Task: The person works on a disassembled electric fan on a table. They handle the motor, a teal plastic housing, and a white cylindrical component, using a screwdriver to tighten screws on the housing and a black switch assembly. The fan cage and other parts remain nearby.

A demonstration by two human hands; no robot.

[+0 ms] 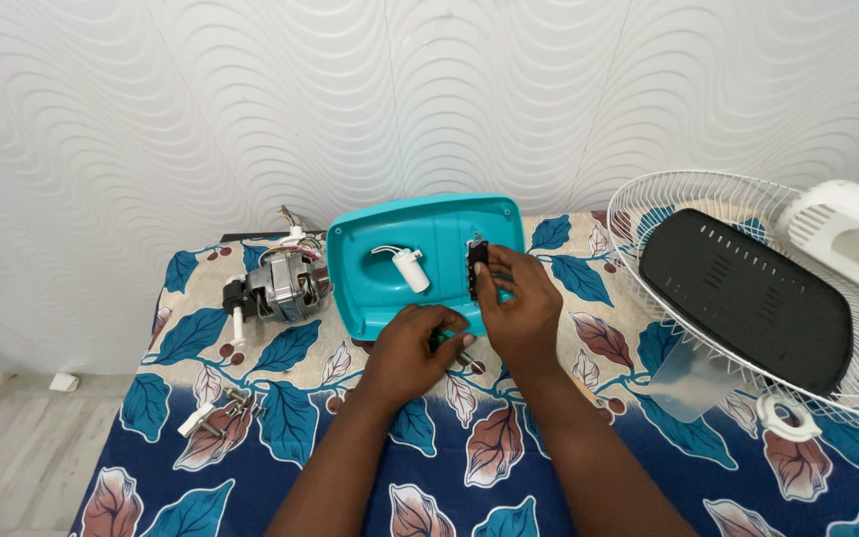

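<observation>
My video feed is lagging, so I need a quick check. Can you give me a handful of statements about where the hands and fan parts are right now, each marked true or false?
1. The right hand pinches a small black part inside the teal housing. True.
2. The motor sits inside the teal housing. False: it lies on the cloth to the housing's left.
3. A white cylindrical part with a wire lies in the teal housing. True.
4. The black panel rests on the floor. False: it lies on the white wire grille at the right.
5. The left hand is at the housing's near edge. True.
</observation>
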